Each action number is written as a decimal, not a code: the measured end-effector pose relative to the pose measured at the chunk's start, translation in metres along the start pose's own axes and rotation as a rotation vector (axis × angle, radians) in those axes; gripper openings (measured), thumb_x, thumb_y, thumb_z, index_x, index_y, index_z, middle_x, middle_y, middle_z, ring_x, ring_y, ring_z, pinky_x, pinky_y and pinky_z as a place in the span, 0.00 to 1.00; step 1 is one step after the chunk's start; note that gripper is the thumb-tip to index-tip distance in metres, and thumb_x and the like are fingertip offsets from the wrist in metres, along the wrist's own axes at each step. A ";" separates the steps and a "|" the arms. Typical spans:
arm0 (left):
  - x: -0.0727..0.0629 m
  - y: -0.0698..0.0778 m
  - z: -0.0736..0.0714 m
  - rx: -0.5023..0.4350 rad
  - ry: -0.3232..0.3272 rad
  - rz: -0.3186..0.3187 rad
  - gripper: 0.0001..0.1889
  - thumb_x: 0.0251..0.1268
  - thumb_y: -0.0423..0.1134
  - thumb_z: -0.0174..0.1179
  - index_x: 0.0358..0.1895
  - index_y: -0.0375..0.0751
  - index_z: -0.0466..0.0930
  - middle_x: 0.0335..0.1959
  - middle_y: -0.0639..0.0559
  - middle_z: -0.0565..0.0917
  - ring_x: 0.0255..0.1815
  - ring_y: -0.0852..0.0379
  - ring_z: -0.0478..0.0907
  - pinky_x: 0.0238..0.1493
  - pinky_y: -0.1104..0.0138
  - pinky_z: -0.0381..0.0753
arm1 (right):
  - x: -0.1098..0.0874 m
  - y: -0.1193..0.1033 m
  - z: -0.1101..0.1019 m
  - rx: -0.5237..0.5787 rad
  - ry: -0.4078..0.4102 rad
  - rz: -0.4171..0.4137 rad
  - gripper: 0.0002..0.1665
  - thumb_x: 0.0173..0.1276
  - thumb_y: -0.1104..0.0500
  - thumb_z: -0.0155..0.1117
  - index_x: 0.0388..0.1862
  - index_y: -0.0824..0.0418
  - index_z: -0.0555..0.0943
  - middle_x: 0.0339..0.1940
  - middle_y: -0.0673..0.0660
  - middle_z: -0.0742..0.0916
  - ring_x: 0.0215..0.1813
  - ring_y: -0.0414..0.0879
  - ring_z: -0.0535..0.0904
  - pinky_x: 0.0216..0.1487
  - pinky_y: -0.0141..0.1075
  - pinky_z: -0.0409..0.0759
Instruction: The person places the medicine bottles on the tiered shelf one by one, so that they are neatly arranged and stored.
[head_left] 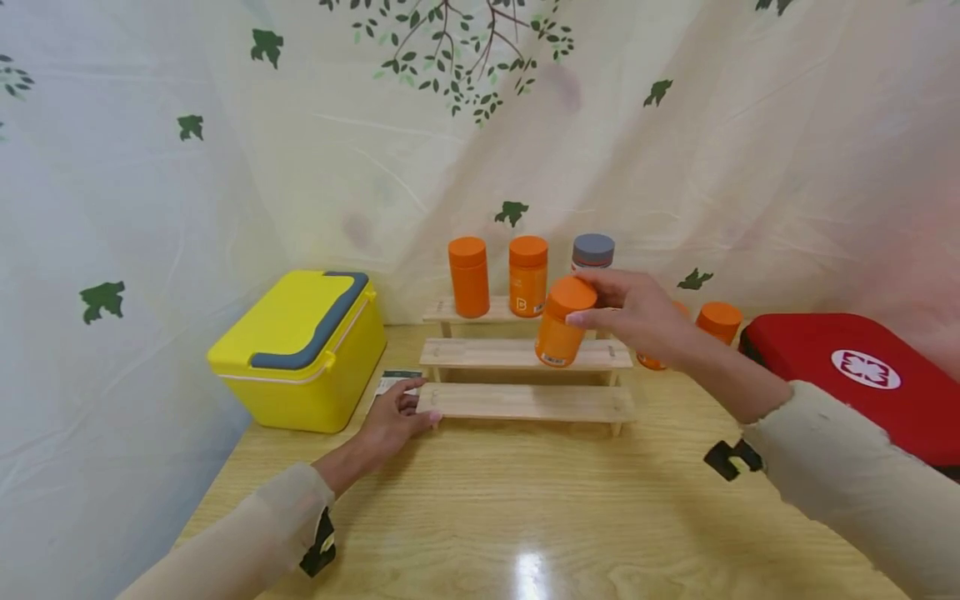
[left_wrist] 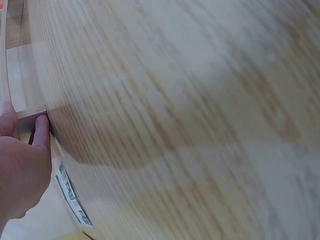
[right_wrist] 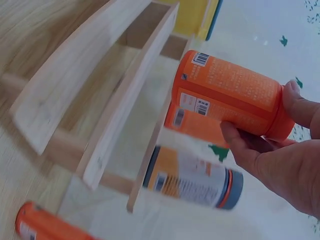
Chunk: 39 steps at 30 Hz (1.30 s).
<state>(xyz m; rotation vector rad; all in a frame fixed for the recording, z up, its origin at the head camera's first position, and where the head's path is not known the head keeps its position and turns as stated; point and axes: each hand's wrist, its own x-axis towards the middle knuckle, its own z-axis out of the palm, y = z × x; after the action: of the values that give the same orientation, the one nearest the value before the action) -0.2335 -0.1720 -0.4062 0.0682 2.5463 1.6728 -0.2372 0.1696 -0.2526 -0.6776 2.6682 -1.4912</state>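
Note:
My right hand [head_left: 637, 312] pinches an orange bottle [head_left: 561, 329] near its lid, thumb on one side and fingers on the other. In the head view the bottle tilts slightly and overlaps the middle tier of a three-step wooden rack [head_left: 525, 402]. Printed text and barcodes show on the orange bottle [right_wrist: 225, 95] in the right wrist view. My left hand [head_left: 392, 421] grips the left end of the rack's lowest step, with thumb and finger about its corner. Two orange bottles [head_left: 468, 279] and a grey-lidded bottle [head_left: 593, 250] stand on the top step, the last partly hidden.
A yellow box [head_left: 300, 350] with a grey handle stands left of the rack. Further right are more orange bottles [head_left: 718, 321], partly behind my forearm, and a red case [head_left: 840, 375] with a white emblem. A printed card [head_left: 397, 379] lies by my left hand. A patterned curtain hangs behind.

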 end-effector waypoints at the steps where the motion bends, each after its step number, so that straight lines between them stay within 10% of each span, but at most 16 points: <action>1: -0.001 0.000 0.000 0.008 0.000 -0.003 0.32 0.61 0.32 0.65 0.69 0.37 0.64 0.52 0.37 0.81 0.46 0.51 0.80 0.49 0.63 0.80 | 0.006 -0.001 0.006 0.023 -0.007 -0.009 0.35 0.66 0.58 0.67 0.70 0.60 0.68 0.61 0.60 0.79 0.60 0.54 0.77 0.56 0.44 0.78; 16: 0.000 -0.001 0.000 0.002 0.003 0.001 0.32 0.61 0.32 0.65 0.68 0.37 0.65 0.49 0.39 0.82 0.44 0.52 0.80 0.46 0.64 0.80 | 0.067 -0.017 0.082 0.004 -0.015 -0.012 0.30 0.63 0.58 0.69 0.64 0.61 0.75 0.55 0.56 0.82 0.51 0.50 0.79 0.53 0.40 0.78; 39: 0.002 0.000 0.000 0.013 0.005 -0.015 0.32 0.61 0.33 0.65 0.68 0.38 0.65 0.49 0.40 0.82 0.42 0.53 0.80 0.46 0.64 0.80 | 0.088 -0.018 0.103 -0.102 -0.026 0.012 0.28 0.65 0.56 0.68 0.62 0.63 0.74 0.53 0.58 0.82 0.50 0.51 0.79 0.54 0.42 0.77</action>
<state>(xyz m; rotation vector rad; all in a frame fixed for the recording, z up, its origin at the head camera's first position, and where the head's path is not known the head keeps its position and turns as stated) -0.2352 -0.1717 -0.4069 0.0465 2.5549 1.6539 -0.2878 0.0452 -0.2773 -0.6804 2.7393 -1.3418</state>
